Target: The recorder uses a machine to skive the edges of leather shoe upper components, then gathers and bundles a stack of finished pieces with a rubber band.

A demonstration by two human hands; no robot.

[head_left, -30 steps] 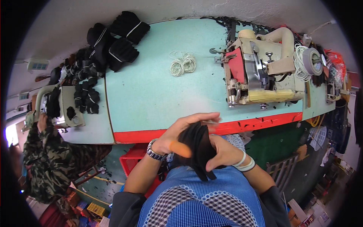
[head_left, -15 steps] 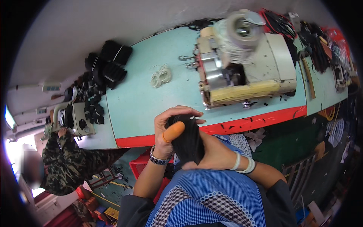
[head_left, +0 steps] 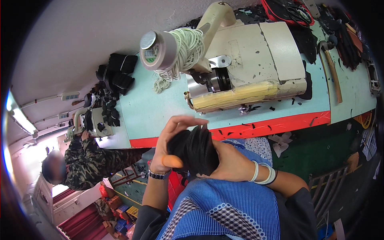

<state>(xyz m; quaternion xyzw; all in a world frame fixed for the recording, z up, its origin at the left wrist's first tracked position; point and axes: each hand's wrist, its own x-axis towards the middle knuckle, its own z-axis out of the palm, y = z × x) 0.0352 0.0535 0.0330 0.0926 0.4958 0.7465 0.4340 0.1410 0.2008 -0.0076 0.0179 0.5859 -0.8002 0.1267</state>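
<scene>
Left hand: your left hand (head_left: 170, 144) cups the black fabric stack (head_left: 194, 150) from the left, fingers spread over its top, an orange cover on the thumb.
Right hand: your right hand (head_left: 226, 160) grips the stack from the right, fingers closed under it.
Stack: held above your lap, just before the red table edge (head_left: 280, 124).
Beyond: the sewing machine (head_left: 248, 68).

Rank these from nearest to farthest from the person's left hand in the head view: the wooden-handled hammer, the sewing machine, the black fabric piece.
1. Black fabric piece: held in the left hand.
2. Sewing machine: on the table ahead.
3. Wooden-handled hammer: far right of the table.
</scene>
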